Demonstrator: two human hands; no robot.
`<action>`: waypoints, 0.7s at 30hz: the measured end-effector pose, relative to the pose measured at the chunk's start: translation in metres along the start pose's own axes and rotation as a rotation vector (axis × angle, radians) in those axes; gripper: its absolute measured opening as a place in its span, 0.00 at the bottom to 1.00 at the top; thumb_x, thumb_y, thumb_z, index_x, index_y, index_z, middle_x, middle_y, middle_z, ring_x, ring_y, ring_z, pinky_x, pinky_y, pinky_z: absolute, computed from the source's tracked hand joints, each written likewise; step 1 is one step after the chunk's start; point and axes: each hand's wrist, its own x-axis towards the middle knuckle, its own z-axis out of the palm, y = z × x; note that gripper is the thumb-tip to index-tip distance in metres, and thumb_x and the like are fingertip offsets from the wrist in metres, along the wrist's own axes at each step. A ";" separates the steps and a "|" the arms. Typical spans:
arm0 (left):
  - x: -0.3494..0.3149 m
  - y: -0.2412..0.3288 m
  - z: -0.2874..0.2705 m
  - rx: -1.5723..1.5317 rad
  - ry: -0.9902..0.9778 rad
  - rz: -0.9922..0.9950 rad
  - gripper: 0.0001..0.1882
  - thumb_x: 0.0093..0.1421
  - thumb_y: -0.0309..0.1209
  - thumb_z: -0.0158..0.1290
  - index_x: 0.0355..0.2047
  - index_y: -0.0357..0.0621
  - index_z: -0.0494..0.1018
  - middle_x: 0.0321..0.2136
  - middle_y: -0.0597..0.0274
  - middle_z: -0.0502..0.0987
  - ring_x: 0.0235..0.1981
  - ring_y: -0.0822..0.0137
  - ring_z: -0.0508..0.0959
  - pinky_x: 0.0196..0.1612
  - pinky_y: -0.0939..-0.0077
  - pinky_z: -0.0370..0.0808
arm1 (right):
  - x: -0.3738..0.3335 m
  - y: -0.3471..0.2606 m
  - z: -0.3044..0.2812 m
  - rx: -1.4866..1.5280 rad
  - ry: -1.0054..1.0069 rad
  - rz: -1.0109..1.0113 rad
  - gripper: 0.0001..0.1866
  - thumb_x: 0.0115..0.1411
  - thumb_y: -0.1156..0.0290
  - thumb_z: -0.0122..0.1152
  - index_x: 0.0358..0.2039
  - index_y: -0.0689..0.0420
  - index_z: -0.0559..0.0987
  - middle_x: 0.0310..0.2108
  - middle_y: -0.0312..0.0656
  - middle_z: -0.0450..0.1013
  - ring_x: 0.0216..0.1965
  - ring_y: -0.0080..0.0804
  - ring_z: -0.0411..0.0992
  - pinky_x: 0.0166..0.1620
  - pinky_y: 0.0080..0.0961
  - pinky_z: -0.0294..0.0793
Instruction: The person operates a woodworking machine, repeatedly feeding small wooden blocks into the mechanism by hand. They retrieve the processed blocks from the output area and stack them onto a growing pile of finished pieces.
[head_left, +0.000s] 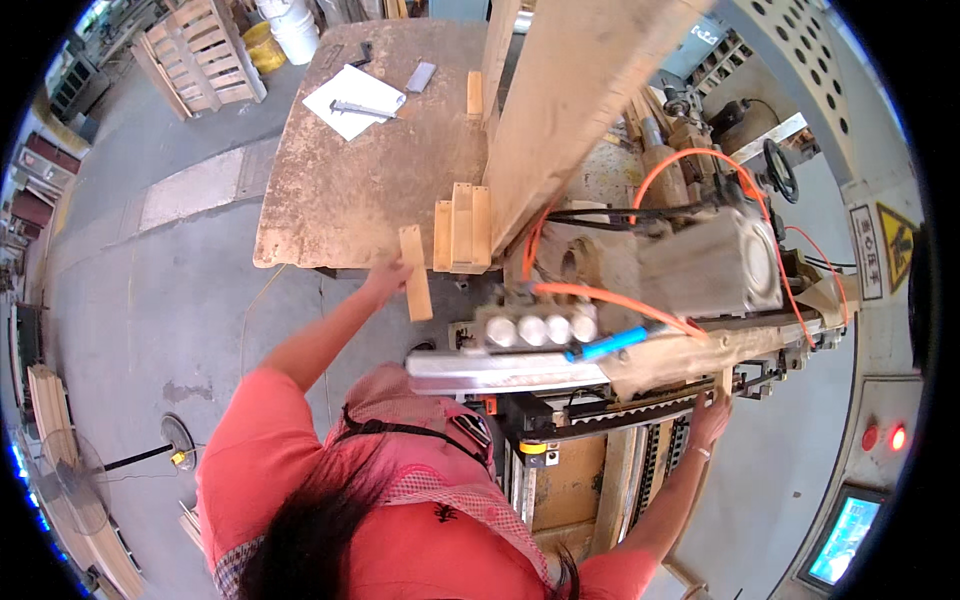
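1. One pale wooden strip [416, 285] is in the left hand [388, 278], whose fingers are closed on its left edge, near the upper end.
2. That strip's upper end overlaps the near edge of the brown worktable [350, 200] in view; its lower end shows against the floor.
3. Just right of it, several similar wooden pieces [463, 228] stand grouped at the table's near right corner.
4. The right hand [711, 420] reaches to the machine's front rail, its fingers at the lower end of a narrow light piece [726, 381]; I cannot tell how far they are closed or whether they grip it.
5. Farther back on the table, a caliper [362, 109] lies across a white sheet [345, 95], near a small grey block [421, 76].
6. Over the machine, an orange hose [620, 303] curves near a blue-handled tool [608, 344].
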 end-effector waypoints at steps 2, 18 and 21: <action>0.043 -0.006 -0.009 0.028 0.039 0.022 0.20 0.57 0.25 0.51 0.51 0.47 0.69 0.27 0.68 0.73 0.26 0.77 0.72 0.28 0.83 0.72 | -0.031 -0.025 -0.019 0.120 -0.100 0.052 0.20 0.51 0.64 0.63 0.43 0.62 0.75 0.43 0.52 0.72 0.45 0.51 0.68 0.49 0.43 0.67; 0.208 -0.084 0.019 0.293 0.160 0.028 0.16 0.55 0.28 0.48 0.44 0.49 0.75 0.25 0.62 0.78 0.25 0.68 0.77 0.30 0.70 0.73 | -0.225 -0.027 -0.086 0.176 -0.193 0.311 0.14 0.48 0.67 0.64 0.34 0.60 0.79 0.29 0.47 0.75 0.27 0.41 0.73 0.33 0.34 0.71; 0.202 -0.075 0.021 0.481 0.169 0.059 0.15 0.55 0.29 0.48 0.43 0.51 0.75 0.26 0.61 0.78 0.25 0.66 0.77 0.30 0.68 0.74 | -0.245 -0.031 -0.094 0.223 -0.202 0.400 0.14 0.48 0.68 0.64 0.34 0.61 0.79 0.29 0.47 0.74 0.28 0.39 0.73 0.34 0.32 0.72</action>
